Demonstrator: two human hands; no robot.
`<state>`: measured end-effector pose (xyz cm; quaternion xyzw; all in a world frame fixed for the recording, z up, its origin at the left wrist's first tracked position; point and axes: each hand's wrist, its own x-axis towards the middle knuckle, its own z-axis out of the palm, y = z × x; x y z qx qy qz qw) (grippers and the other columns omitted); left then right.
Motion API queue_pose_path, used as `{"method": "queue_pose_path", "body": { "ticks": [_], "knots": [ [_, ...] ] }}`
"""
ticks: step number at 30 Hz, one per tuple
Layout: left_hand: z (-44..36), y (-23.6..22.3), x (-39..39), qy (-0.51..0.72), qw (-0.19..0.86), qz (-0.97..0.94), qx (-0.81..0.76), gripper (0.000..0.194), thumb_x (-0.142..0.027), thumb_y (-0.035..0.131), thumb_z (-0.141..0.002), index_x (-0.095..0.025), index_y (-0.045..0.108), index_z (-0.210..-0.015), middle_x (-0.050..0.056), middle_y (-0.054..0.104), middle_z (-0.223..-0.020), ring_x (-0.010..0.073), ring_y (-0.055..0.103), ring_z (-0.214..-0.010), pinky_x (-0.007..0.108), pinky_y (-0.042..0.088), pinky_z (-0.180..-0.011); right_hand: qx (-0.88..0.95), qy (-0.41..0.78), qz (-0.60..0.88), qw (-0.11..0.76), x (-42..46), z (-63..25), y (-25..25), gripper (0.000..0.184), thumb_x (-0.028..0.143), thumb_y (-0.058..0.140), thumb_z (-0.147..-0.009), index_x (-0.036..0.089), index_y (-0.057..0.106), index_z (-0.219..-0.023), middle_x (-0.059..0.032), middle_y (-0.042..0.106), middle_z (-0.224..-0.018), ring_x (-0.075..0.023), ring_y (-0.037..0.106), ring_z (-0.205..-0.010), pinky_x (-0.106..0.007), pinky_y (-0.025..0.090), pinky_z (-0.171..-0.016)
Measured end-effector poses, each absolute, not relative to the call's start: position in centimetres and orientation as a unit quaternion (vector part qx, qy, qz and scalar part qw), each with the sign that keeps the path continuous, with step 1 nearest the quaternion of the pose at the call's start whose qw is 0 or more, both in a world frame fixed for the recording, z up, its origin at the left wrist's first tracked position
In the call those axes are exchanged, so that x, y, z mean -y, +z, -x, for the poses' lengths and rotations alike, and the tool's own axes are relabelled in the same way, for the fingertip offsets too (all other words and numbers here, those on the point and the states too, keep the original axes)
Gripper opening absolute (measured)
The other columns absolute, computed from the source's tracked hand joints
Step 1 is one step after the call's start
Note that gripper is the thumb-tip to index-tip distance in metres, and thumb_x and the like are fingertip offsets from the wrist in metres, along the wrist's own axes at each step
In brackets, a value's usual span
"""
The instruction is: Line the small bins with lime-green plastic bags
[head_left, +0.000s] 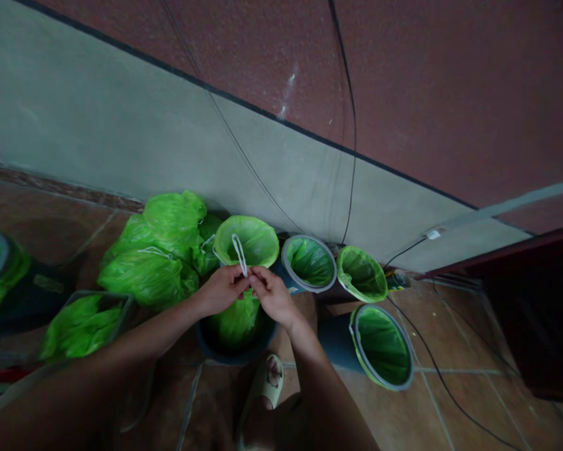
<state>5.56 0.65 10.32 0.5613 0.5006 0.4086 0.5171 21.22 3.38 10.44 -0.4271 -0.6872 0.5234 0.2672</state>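
Note:
My left hand [225,289] and my right hand [272,293] meet above a dark blue bin [237,359]. Both are closed at the gathered neck of a green garbage bag [237,321], whose lower part hangs inside that bin. A loop of white drawstring [238,254] sticks up from between my fingers. Just beyond my hands stands a bin lined with a green bag [247,235]. My fingers partly cover the bag's neck.
Filled green bags [154,250] lie piled against the wall. Lined bins stand rightward: a grey-rimmed one [332,275], another [382,294] and a tilted one [410,373]. A square bin [127,308] sits left. A black cable [431,357] crosses the floor.

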Motion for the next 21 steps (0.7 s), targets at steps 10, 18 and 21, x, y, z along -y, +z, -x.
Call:
{"method": "queue_pose_path", "body": {
  "ticks": [10, 18, 21],
  "knots": [
    [-5.3, 10.5, -0.7, 0.442, 0.561, -0.461, -0.527, 0.016, -0.035, 0.062, -0.073, -0.019, 0.060, -0.074, -0.001, 0.063, -0.064, 0.0126, 0.057, -0.055, 0.026, 0.048, -0.055, 0.680, 0.570, 0.385, 0.253, -4.2, -22.1, 10.3, 0.020, 0.036, 0.061, -0.080, 0.019, 0.071, -0.082, -0.0001, 0.066, -0.075, -0.0129, 0.055, -0.068, -0.025, 0.042, -0.068],
    [-4.7, 10.1, -0.8, 0.454, 0.560, -0.394, -0.569, 0.014, -0.024, 0.074, -0.059, -0.015, 0.068, -0.069, 0.000, 0.067, -0.064, 0.0139, 0.060, -0.064, 0.028, 0.047, -0.066, 0.687, 0.561, 0.401, 0.230, -4.0, -22.4, 10.2, 0.020, 0.037, 0.064, -0.076, 0.018, 0.070, -0.077, 0.0011, 0.063, -0.069, -0.0109, 0.050, -0.061, -0.023, 0.037, -0.059],
    [-4.6, 10.1, -0.7, 0.442, 0.530, -0.436, -0.577, 0.011, -0.022, 0.073, -0.058, -0.016, 0.066, -0.065, -0.001, 0.066, -0.063, 0.0140, 0.058, -0.063, 0.028, 0.045, -0.066, 0.702, 0.551, 0.401, 0.208, -4.0, -22.4, 10.1, 0.020, 0.037, 0.064, -0.076, 0.018, 0.071, -0.077, 0.0016, 0.062, -0.067, -0.0105, 0.049, -0.060, -0.022, 0.037, -0.059]
  ]
}}
